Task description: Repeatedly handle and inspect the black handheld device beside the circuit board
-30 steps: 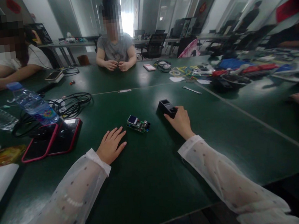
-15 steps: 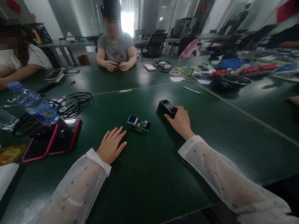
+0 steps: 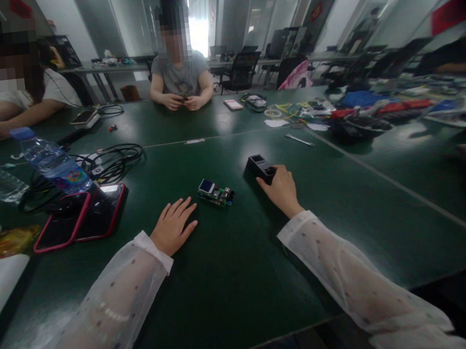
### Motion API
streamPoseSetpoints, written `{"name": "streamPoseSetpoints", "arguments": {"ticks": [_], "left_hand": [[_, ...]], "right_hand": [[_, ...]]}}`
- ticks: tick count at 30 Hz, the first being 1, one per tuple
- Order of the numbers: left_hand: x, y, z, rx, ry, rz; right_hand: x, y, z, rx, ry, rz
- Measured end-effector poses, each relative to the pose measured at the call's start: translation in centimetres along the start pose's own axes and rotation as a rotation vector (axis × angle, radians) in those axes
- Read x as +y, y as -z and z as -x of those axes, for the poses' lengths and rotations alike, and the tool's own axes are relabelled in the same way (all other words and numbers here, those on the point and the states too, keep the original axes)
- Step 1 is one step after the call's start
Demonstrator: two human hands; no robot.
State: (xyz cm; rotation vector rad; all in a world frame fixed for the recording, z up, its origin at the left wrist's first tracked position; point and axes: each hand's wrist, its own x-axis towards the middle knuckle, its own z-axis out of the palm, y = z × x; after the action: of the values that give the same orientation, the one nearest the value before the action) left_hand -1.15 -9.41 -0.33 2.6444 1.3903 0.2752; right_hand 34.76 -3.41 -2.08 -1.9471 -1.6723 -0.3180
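My left hand [image 3: 174,226] lies flat on the green table [image 3: 228,286] with its fingers spread, holding nothing. Just beyond its fingertips, apart from them, is a small green circuit board [image 3: 221,197] with a little screen at its left end. To the right of the board my right hand [image 3: 281,190] grips the near end of a black rectangular case [image 3: 258,166], thumb on the left side and fingers over the right. An opening shows in the case's top face; its near end is hidden by the hand.
Two red-edged phones [image 3: 106,213], a water bottle [image 3: 54,160] and coiled black cables [image 3: 121,161] lie on the left. A wrench [image 3: 299,140] lies beyond the case, with a pile of cables and tools [image 3: 376,109] at the back right. A person [image 3: 181,80] sits opposite; others sit at the sides.
Both my hands, the circuit board and the black case stay where they were. At the far right edge, another person's arm has shifted slightly.
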Motion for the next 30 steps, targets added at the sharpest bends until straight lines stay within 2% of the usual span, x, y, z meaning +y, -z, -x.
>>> {"name": "streamPoseSetpoints", "arguments": {"ticks": [5, 20, 25, 30], "left_hand": [[-0.1, -0.2, 0.0, 0.026, -0.007, -0.003], [0.0, -0.1, 0.0, 0.007, -0.003, -0.014], [0.0, 0.0, 0.0, -0.006, 0.002, -0.011], [0.1, -0.1, 0.1, 0.016, 0.006, -0.006]], "right_hand": [[0.2, -0.1, 0.0, 0.012, 0.000, -0.012], [-0.6, 0.7, 0.1, -0.024, -0.031, -0.068], [-1.5, 1.1, 0.2, 0.013, -0.007, -0.217], [-4.3, 2.6, 1.0, 0.046, 0.114, -0.465]]}}
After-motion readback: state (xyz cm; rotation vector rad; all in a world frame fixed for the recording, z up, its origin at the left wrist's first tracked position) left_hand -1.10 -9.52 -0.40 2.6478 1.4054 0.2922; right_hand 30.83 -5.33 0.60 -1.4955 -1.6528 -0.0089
